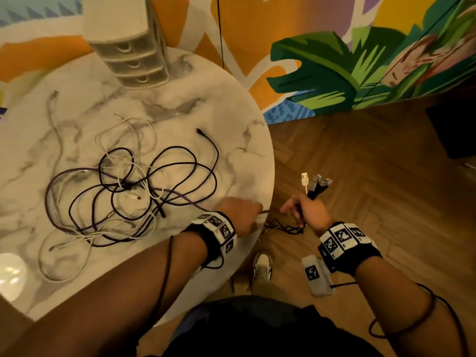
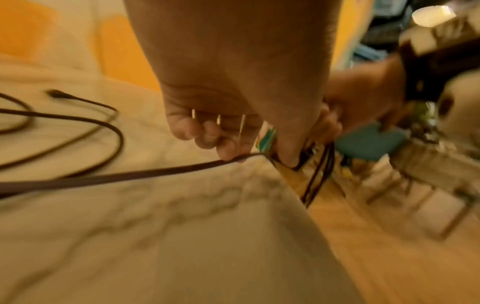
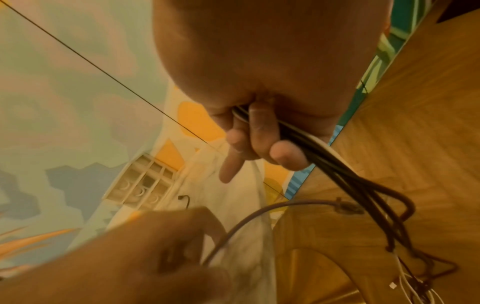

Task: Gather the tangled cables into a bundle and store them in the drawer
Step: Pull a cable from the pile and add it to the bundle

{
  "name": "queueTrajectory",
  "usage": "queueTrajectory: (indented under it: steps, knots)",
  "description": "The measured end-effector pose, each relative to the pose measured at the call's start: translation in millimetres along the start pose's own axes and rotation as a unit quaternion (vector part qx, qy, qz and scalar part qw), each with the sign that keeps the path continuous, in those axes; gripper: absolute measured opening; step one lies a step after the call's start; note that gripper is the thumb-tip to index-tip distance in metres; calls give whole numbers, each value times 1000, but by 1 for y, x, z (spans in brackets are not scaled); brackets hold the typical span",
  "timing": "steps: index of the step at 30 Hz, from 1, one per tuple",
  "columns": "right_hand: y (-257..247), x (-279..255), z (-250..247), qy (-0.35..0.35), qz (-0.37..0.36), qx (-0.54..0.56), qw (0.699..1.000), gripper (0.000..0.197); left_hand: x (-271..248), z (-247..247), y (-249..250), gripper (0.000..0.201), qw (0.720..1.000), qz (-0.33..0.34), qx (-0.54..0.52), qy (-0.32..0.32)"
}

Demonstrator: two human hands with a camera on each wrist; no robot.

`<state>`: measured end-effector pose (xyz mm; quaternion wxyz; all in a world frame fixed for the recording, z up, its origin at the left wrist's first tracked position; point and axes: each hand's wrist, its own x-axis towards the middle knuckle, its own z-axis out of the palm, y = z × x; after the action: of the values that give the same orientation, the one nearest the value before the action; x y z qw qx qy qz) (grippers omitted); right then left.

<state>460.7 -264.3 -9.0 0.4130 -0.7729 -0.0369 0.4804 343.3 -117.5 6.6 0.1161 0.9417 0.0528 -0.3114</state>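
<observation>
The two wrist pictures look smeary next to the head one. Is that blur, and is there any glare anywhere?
Head view: fairly sharp, warm light, edges bent by the wide lens, a bright glare patch on the marble table. Left wrist view: motion blur smears the purple cable and the floor. Right wrist view: the left hand is soft, the held cables clearer.

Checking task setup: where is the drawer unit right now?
In the head view, the white drawer unit stands at the far edge of the round marble table, beyond the tangled cables, drawers closed, well away from both hands.
</observation>
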Motion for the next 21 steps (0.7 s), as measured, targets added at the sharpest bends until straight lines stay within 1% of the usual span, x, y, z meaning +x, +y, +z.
queueTrajectory:
  steps: [1, 2, 4, 6, 8, 10, 12, 13, 14, 16, 18, 21]
  knots:
    - [4, -2, -5, 6, 1, 1, 1000, 54, 3, 2, 6, 25, 1000, 6, 19, -5]
    - [8, -5, -11, 14, 2, 3, 1000, 55, 6, 3, 11, 21, 999, 9, 34, -9]
    - [15, -9, -15, 19, 8, 3, 1000, 56, 9, 4, 11, 22, 999, -4, 33, -1]
    - [21, -13, -17, 17, 20, 2, 1000, 56, 10, 2, 10, 23, 999, -21, 20, 40]
    - [23, -16, -14, 9, 20, 3, 1000, 55, 5, -2, 9, 28, 996, -22, 0, 92]
    - [17, -15, -8, 4, -6, 50, 999, 51, -5, -3, 7, 30, 991, 4, -1, 132]
    - [4, -14, -3, 6, -14, 148, 989, 44, -18, 0, 6, 30, 986, 40, 13, 164]
    - [-4, -13, -1, -7, -15, 199, 980, 43, -25, 1, 6, 29, 984, 53, 16, 167]
    - [-12, -13, 1, -34, -25, 241, 970, 44, -30, 3, 5, 29, 984, 63, 19, 166]
    - [-24, -13, 6, -91, -56, 275, 955, 46, -38, 5, 6, 28, 983, 74, 24, 166]
    - [-32, -18, 11, -110, -77, 262, 956, 41, -43, 6, 5, 29, 982, 76, 25, 170]
    - [-41, -24, 22, -100, -91, 217, 967, 34, -51, 5, 3, 30, 982, 85, 34, 166]
